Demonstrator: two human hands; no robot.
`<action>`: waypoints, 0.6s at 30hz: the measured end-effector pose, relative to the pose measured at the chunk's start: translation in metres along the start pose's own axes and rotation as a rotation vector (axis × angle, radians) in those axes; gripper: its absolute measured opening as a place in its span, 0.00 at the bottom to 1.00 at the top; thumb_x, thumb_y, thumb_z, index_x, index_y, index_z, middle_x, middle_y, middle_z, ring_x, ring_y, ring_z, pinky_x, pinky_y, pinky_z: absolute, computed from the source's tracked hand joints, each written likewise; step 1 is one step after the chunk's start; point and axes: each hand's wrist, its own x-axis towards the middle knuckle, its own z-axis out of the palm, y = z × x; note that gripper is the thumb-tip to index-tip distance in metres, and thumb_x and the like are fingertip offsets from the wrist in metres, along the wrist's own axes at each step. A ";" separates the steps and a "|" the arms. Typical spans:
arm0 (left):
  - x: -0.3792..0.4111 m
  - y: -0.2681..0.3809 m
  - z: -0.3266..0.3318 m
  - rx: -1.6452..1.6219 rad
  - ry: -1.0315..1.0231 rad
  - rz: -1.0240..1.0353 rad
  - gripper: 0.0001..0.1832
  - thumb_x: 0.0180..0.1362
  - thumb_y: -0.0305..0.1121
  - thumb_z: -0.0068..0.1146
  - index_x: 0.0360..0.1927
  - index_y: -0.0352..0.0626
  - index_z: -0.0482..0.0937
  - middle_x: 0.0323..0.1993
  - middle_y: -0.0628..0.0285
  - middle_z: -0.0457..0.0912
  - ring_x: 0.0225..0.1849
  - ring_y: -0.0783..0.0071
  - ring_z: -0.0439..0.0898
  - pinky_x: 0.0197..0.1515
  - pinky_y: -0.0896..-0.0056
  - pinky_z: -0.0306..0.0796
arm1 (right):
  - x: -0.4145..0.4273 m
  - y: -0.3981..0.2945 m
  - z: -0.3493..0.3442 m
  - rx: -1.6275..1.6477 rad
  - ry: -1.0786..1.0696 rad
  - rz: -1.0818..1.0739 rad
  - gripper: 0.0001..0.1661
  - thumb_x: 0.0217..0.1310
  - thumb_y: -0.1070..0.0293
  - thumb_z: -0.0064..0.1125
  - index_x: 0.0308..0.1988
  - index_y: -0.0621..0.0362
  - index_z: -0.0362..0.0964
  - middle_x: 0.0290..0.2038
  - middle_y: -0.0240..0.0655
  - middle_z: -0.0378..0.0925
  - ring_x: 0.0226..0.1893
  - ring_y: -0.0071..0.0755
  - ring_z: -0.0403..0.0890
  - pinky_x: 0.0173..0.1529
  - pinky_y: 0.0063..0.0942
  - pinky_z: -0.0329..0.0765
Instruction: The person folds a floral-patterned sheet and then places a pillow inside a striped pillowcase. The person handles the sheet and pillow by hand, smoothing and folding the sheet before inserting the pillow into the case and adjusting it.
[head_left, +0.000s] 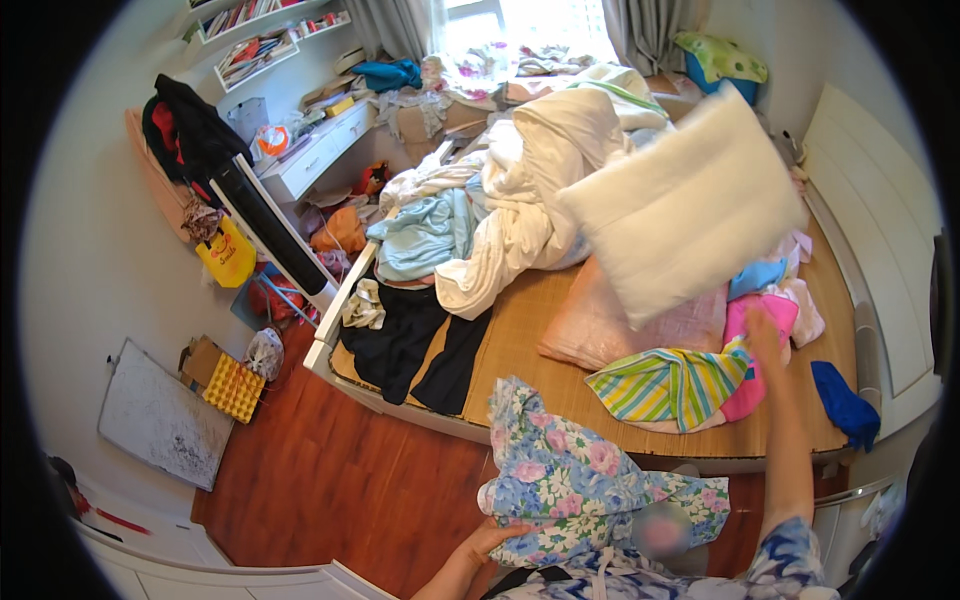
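Observation:
My left hand grips the edge of a floral garment in blue, pink and white, which hangs in front of my body. My right hand, blurred, reaches over the bed beside a striped green and yellow cloth and a bright pink cloth. Whether its fingers hold anything cannot be made out. A white pillow is tilted above a pink quilted pillow; its edges are blurred, and what supports it is unclear.
Cream bedding, a light blue cloth and black trousers lie on the bed mat. A blue cloth is at the right edge. A whiteboard leans left above the wooden floor.

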 end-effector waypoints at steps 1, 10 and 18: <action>0.002 -0.002 -0.001 -0.005 0.000 0.001 0.29 0.50 0.25 0.63 0.57 0.41 0.68 0.48 0.59 0.79 0.48 0.69 0.78 0.50 0.66 0.73 | -0.054 0.029 0.024 -0.291 -0.085 -0.406 0.21 0.66 0.57 0.38 0.37 0.64 0.70 0.33 0.55 0.75 0.33 0.55 0.76 0.37 0.48 0.70; 0.003 -0.008 -0.008 -0.058 -0.017 -0.031 0.28 0.50 0.31 0.64 0.55 0.39 0.70 0.48 0.59 0.78 0.47 0.69 0.78 0.50 0.68 0.72 | -0.261 0.003 0.023 0.230 -0.823 0.340 0.34 0.56 0.43 0.53 0.49 0.63 0.73 0.45 0.54 0.76 0.50 0.50 0.75 0.55 0.35 0.69; -0.002 0.013 0.020 -0.074 -0.049 -0.030 0.30 0.49 0.27 0.64 0.57 0.39 0.67 0.49 0.55 0.77 0.47 0.65 0.79 0.47 0.65 0.76 | -0.202 -0.053 0.081 0.276 -1.296 0.046 0.62 0.40 0.39 0.67 0.64 0.67 0.49 0.59 0.55 0.62 0.57 0.46 0.69 0.59 0.34 0.67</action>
